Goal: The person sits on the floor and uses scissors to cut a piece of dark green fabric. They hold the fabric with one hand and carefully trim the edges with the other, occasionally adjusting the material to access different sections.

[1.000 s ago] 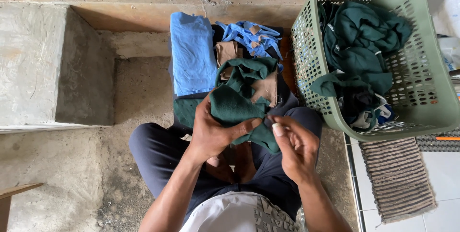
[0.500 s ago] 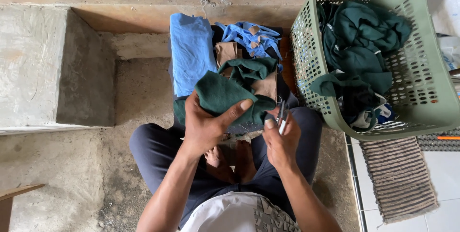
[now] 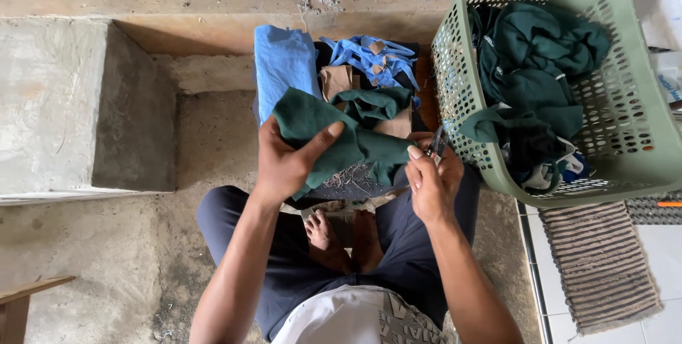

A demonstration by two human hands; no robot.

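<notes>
My left hand [image 3: 288, 159] grips a dark green piece of cloth [image 3: 341, 142] and holds it spread above my lap. My right hand [image 3: 430, 177] pinches the cloth's right end and also holds a small thread snipper [image 3: 438, 143] with its blades pointing up. Behind the cloth lies a pile of blue [image 3: 284, 67], tan [image 3: 337, 81] and green fabric pieces. I sit cross-legged in dark trousers, my bare feet [image 3: 341, 234] showing below the cloth.
A green plastic laundry basket [image 3: 639, 138] full of dark green garments [image 3: 540, 67] stands at the right. A concrete step [image 3: 64, 102] rises at the left. A striped mat [image 3: 600, 266] lies on white tiles at lower right. A wooden ledge runs along the back.
The green cloth went from bunched between both hands to spread flat. My left hand opened it out and shifted left; my right hand moved to its right end with the snipper raised.
</notes>
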